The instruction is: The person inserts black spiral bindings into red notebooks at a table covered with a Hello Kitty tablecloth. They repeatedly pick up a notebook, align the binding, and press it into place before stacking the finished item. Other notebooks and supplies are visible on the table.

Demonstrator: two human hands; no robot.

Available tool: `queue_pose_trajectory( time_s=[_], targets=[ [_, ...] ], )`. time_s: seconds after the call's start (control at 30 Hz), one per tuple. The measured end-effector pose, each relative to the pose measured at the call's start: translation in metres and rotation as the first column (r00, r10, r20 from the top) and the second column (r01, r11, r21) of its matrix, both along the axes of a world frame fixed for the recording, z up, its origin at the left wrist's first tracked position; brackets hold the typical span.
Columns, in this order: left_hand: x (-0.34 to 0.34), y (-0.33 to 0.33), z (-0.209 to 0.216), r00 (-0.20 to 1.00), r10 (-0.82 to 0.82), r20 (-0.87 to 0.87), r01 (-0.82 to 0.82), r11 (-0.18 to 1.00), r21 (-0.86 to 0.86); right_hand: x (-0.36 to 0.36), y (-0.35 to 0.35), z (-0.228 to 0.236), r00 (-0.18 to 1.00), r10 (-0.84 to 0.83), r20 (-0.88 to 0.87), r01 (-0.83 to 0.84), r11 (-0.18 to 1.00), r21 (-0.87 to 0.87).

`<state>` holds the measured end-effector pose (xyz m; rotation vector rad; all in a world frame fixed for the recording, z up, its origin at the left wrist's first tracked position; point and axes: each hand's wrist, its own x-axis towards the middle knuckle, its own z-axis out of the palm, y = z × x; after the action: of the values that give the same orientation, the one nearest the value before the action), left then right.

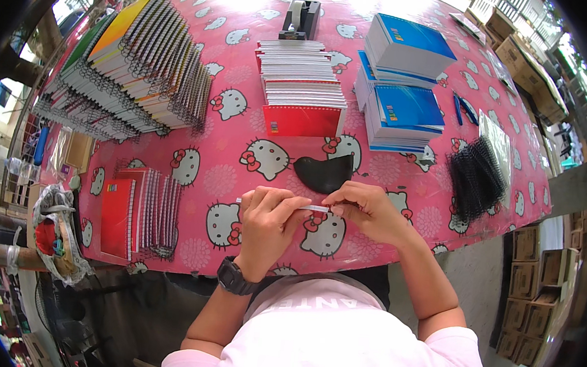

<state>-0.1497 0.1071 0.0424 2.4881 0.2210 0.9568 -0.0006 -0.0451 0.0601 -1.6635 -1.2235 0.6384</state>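
My left hand (pixel 269 213), with a black watch on its wrist, is closed round a thin notebook (pixel 317 208) seen edge-on, so only a narrow white strip shows. At the strip's right end, the fingers of my right hand (pixel 364 208) are pinched together; what lies between them is too small to make out. Just beyond my hands a black curved piece (pixel 323 173) rests on the pink patterned tablecloth (pixel 219 178). To the left lie red spiral notebooks (pixel 141 213), their coils facing right.
Tall stacks of coil-bound notebooks (pixel 148 61) stand at the far left. Red-covered pads (pixel 303 121) form a row at centre, before a tape dispenser (pixel 301 20). Blue-covered pads (pixel 410 106), pliers (pixel 466 110) and a pile of black wire coils (pixel 475 178) are at right.
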Motion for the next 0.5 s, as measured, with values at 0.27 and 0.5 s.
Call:
queue_pose_trajectory(
  time_s=[0.27, 0.5],
  targets=[
    [-0.002, -0.001, 0.005, 1.0, 0.018, -0.004, -0.018, 1.0, 0.016, -0.003, 0.002, 0.015, 0.998, 0.047, -0.036, -0.053, 0.98, -0.189],
    [-0.004, -0.013, 0.009, 0.987, -0.119, -0.105, 0.119, 0.993, -0.008, -0.004, 0.003, 0.017, 0.991, 0.055, -0.119, -0.081, 0.969, -0.232]
  ],
)
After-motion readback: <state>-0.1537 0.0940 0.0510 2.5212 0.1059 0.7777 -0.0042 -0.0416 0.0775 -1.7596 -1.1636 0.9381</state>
